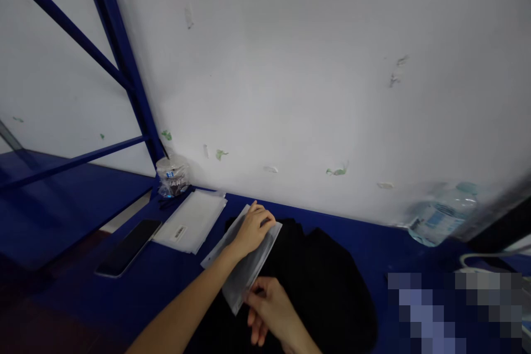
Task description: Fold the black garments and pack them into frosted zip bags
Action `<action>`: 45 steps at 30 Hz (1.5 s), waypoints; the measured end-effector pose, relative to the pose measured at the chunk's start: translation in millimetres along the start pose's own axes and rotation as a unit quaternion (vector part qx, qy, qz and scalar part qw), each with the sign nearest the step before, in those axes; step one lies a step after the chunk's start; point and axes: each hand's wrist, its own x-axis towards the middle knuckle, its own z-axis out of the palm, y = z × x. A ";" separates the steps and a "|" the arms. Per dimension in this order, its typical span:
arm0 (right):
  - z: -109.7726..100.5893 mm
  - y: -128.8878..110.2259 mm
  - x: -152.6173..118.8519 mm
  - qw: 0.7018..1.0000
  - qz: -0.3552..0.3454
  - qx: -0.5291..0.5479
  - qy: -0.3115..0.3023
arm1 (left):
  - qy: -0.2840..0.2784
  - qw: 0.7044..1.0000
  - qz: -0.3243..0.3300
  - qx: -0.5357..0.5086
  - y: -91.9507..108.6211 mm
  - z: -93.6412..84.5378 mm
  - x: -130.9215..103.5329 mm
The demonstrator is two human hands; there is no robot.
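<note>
A translucent plastic pouch (244, 272) with something dark inside lies tilted over black cloth (327, 282) on the blue table. Across its upper part rests my left hand (254, 228), fingers bent over the far edge and touching the plastic. My right hand (267, 307) pinches the near corner of the pouch between thumb and forefinger, with the other fingers curled below. The pouch's underside is hidden.
Left of the pouch lie a stack of white plastic bags (191, 221) with a barcode label and a black phone (129, 248). A plastic-wrapped roll (172, 176) stands by the blue frame (143, 116). A water bottle (443, 214) is at right, against the white wall (290, 83).
</note>
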 end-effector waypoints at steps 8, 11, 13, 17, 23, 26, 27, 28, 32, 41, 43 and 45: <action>-22.8 -6.4 9.8 0.999 -0.008 -0.009 0.045 | -0.029 0.998 0.005 0.059 -2.9 -8.5 -20.4; -44.2 -19.1 17.7 0.991 -0.048 0.000 0.121 | -0.090 0.984 0.012 0.156 -8.8 -24.3 -54.5; -50.8 -22.7 21.8 0.989 -0.061 0.003 0.135 | -0.123 0.969 -0.005 0.213 -14.9 -28.1 -77.5; -45.8 -20.8 28.3 0.988 -0.074 0.002 0.138 | -0.123 0.957 -0.037 0.258 -23.7 -20.1 -101.5; -33.3 -20.4 32.6 0.988 -0.094 0.031 0.119 | -0.086 0.966 -0.046 0.240 -30.8 -12.6 -103.2; -47.8 -24.7 24.6 0.976 -0.140 0.060 0.157 | -0.038 0.968 -0.094 0.229 -39.3 -12.7 -108.3; -58.2 -26.4 19.8 0.967 -0.161 0.072 0.183 | -0.036 0.967 -0.099 0.231 -42.4 -13.0 -110.3; -71.4 -28.1 14.1 0.952 -0.187 0.093 0.223 | -0.045 0.965 -0.096 0.238 -45.4 -13.7 -112.1; -137.6 -32.5 -8.7 0.840 -0.278 0.200 0.421 | -0.112 0.955 -0.060 0.267 -57.1 -20.3 -115.2; -213.6 -24.9 -14.7 0.847 -0.213 0.103 0.475 | -0.149 0.954 -0.048 0.254 -75.0 -36.2 -119.6; -217.4 -25.7 -20.5 0.869 -0.176 0.030 0.462 | -0.134 0.959 -0.044 0.244 -75.1 -41.0 -117.4; -214.9 -31.0 -26.4 0.873 -0.162 -0.052 0.457 | -0.089 0.968 -0.048 0.231 -76.3 -48.3 -109.2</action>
